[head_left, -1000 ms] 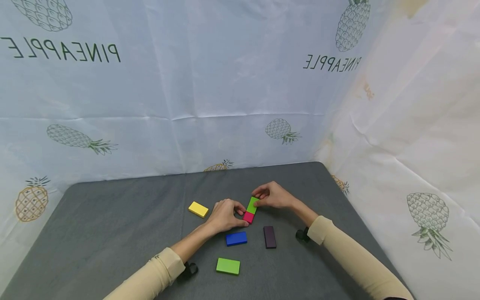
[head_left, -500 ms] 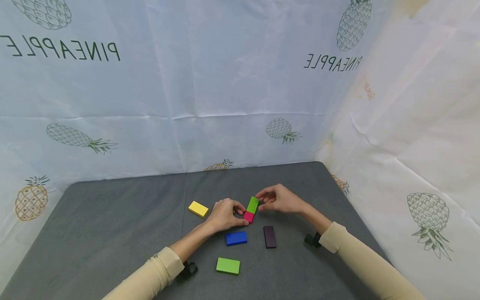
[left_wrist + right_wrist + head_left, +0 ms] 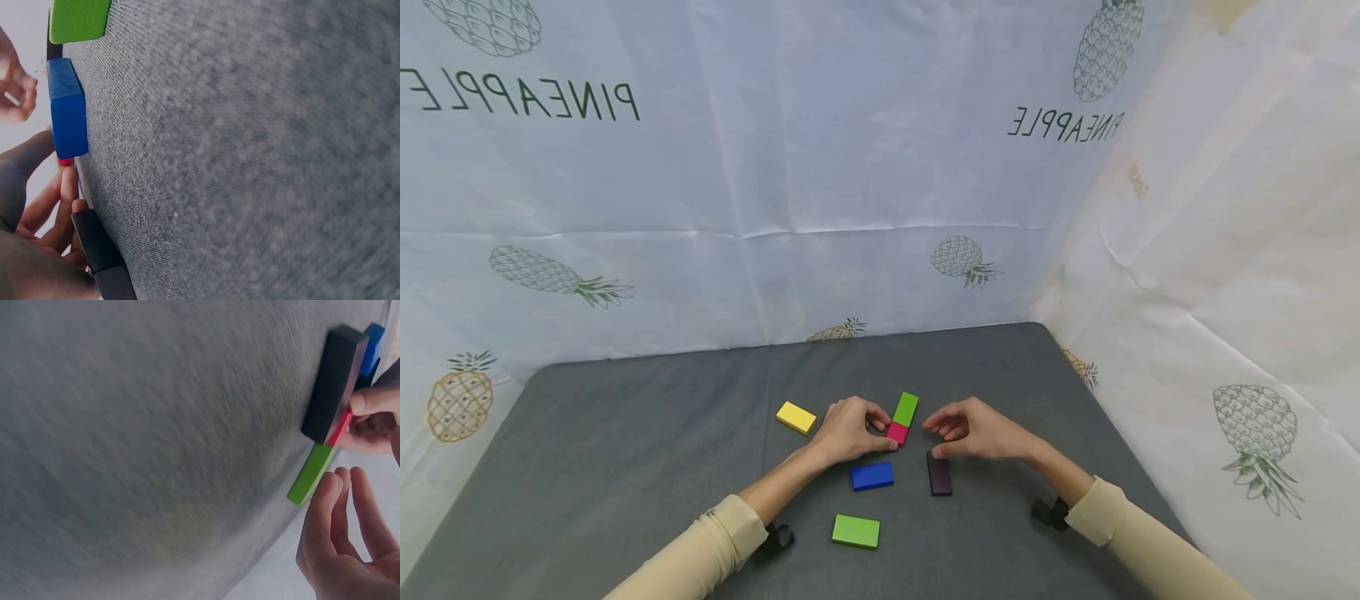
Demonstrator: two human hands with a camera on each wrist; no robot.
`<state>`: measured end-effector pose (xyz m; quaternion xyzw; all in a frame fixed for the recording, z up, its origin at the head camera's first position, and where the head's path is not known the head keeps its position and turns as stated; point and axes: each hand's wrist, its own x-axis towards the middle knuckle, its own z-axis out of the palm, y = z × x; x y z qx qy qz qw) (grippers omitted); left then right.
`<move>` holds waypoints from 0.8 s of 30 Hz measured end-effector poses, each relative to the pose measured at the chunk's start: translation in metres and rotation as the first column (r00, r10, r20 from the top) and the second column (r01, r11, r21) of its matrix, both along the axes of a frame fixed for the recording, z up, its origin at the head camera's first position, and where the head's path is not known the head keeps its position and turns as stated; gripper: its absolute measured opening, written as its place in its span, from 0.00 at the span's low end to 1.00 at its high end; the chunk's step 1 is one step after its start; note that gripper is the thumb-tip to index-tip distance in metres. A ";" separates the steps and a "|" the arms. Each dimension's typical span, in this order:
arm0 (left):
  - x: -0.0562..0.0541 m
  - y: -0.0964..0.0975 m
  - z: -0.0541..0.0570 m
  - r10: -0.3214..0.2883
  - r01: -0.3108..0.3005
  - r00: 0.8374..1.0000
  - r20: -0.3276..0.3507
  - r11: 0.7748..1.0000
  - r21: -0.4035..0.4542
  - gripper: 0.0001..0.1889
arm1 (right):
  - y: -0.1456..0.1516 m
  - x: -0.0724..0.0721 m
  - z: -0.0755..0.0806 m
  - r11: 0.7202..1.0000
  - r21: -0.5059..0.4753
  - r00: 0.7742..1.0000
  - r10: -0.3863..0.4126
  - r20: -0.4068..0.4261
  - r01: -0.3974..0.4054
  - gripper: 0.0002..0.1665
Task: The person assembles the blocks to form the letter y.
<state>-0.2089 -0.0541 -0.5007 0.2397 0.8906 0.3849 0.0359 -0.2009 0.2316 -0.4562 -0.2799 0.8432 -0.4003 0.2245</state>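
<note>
The left hand [image 3: 850,429] reaches in from the near left, thumb and fingers bent around a flat red block [image 3: 897,432] and pinching it. The right hand [image 3: 985,429] comes from the near right, palm inward, fingers loosely curved with a modest gap to the thumb, holding nothing. In the head view its thumb tip overlaps the far end of a dark purple rectangular block [image 3: 939,477]; whether it touches cannot be told.

The red block lies right of centre on the grey cloth-covered table [image 3: 647,433], end to end with a bright green rectangular block [image 3: 906,408] pointing toward the far edge. A blue rectangular block [image 3: 872,477] sits nearer, a larger-looking green block [image 3: 855,531] nearer again, and a yellow block [image 3: 796,417] beyond the left hand. Broad grey cloth runs from the yellow block to the left edge; a narrower stretch separates the right hand from the right edge.

The left wrist view shows the blue block's thickness; the right wrist view shows the left thumb against the red block.
</note>
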 end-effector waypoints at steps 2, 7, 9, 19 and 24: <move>0.000 0.000 0.000 -0.003 0.003 1.000 -0.002 1.000 0.001 0.17 | 0.003 0.004 -0.003 1.000 0.001 1.000 0.001 0.009 -0.001 0.27; 0.000 -0.002 0.000 -0.003 0.003 1.000 -0.007 1.000 -0.003 0.17 | 0.008 0.011 -0.009 1.000 -0.002 0.998 -0.005 0.056 0.005 0.28; 0.000 -0.002 0.000 0.002 -0.002 1.000 -0.004 1.000 -0.005 0.16 | 0.008 0.014 -0.010 1.000 -0.003 0.997 -0.012 0.075 0.012 0.28; 0.002 -0.001 0.000 -0.004 0.004 1.000 -0.004 1.000 -0.002 0.17 | 0.009 0.026 -0.022 1.000 0.011 0.999 0.014 0.033 -0.015 0.34; 0.001 0.000 -0.001 0.000 0.000 1.000 0.002 1.000 -0.006 0.17 | 0.027 0.012 -0.056 0.996 -0.006 0.996 0.087 -0.018 -0.087 0.40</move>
